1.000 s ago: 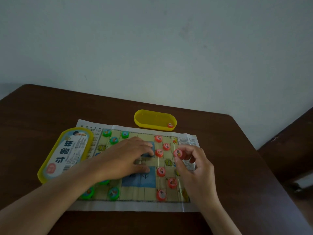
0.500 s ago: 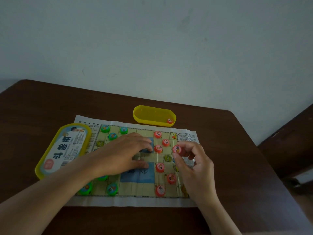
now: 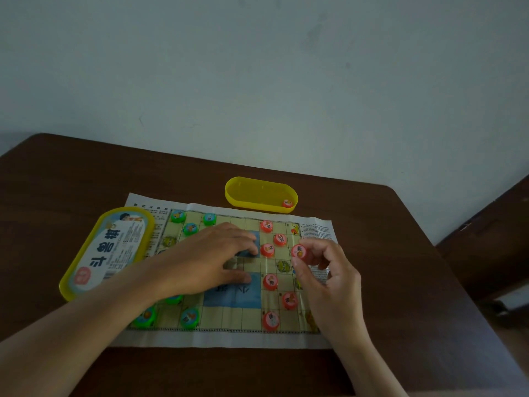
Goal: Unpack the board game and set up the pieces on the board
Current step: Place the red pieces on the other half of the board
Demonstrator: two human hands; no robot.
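The paper board point(image 3: 229, 319) lies unfolded on the brown desk point(image 3: 400, 253). Green pieces point(image 3: 189, 318) stand along its left side and red pieces point(image 3: 270, 281) along its right. The left hand point(image 3: 200, 262) lies flat on the middle of the board with its fingers spread, pressing the sheet down. The right hand point(image 3: 329, 282) is raised just over the right edge and pinches one red piece point(image 3: 299, 251) between thumb and fingertips. The hands are apart.

The step in hand appears to be seating this red piece on its square. To do it well, the left hand should hold the creased paper flat so nothing slides. The right hand should lower the piece straight down, face up, onto a free square. It should come in from the outer edge so the wrist does not brush the red pieces already standing near it. Letting go only once the piece sits flat should stop it rolling.

One more red piece point(image 3: 287, 203) sits in the right end of the open yellow box point(image 3: 237, 196) behind the board.

The lid point(image 3: 107, 250) rests across the board's left margin. Its label carries three large dark characters, seen sideways, probably 斗兽棋. The blue patch point(image 3: 232, 296) bears big characters I cannot read with certainty. The margin print and the piece faces are too small to read.
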